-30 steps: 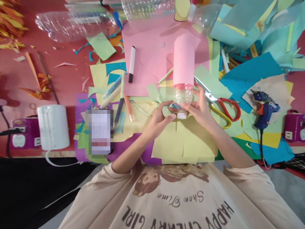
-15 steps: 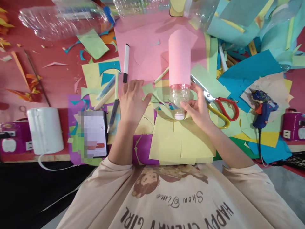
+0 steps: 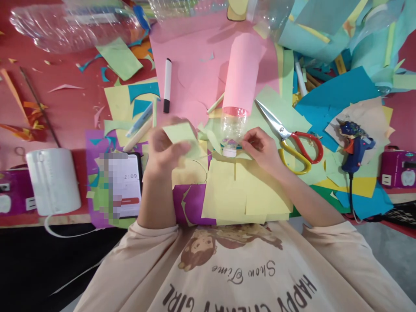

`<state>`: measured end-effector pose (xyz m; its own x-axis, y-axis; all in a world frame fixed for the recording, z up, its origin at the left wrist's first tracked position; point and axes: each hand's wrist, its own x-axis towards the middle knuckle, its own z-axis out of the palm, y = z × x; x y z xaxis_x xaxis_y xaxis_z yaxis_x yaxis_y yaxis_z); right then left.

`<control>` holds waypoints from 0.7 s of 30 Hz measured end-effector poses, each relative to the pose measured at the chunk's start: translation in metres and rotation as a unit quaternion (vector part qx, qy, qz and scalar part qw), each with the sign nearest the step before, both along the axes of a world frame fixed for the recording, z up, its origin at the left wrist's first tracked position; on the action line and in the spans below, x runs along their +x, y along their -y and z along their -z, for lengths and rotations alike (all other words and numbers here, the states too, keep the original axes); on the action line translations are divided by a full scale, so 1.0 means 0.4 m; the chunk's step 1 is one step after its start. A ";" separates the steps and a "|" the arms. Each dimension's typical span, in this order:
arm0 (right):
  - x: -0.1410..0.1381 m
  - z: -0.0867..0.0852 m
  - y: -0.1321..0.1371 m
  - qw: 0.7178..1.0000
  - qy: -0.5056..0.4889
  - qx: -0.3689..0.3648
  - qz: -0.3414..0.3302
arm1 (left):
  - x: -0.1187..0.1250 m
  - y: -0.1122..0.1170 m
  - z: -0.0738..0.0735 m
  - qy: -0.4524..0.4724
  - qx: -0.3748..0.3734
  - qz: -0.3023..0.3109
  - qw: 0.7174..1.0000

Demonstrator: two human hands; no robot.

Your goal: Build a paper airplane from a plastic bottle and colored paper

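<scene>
A small light green piece of paper [image 3: 180, 133] is held between the thumb and fingers of my left hand [image 3: 160, 151], which is blurred by motion. Beside the neck of a clear plastic bottle wrapped in pink paper [image 3: 242, 73] is my right hand [image 3: 264, 149]. Its fingers are curled together near the white cap; whether they touch the bottle or pinch anything small is unclear. The bottle lies with its cap toward me, tilted slightly. Scissors [image 3: 286, 134] with red and yellow handles lie open just right of my right hand.
Yellow paper sheets [image 3: 227, 190] lie in front of me. A black-and-white marker [image 3: 167, 86] rests on pink paper [image 3: 191, 52]. A phone [image 3: 126, 186] and a white case [image 3: 53, 182] are at left, a blue glue gun [image 3: 357, 151] at right. Clear bottles [image 3: 78, 26] line the back.
My left hand has picked up the light green paper piece and lifted it. The bottle's cap end has swung left, and my right hand has drawn its fingers together, off the bottle's side.
</scene>
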<state>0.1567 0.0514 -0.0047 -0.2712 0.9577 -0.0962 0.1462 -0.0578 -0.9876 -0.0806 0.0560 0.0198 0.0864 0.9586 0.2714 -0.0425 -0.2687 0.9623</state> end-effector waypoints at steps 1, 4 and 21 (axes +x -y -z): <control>0.000 0.000 0.000 1.000 0.004 -0.001 -0.005 | 0.004 0.003 -0.009 0.005 -0.069 0.145 0.987; 0.003 0.000 0.001 1.000 0.004 -0.002 -0.013 | 0.036 0.007 -0.026 -0.111 -0.236 0.502 0.824; 0.020 -0.007 0.003 0.999 -0.026 0.011 0.019 | 0.067 -0.013 0.060 0.028 -0.131 -0.192 0.972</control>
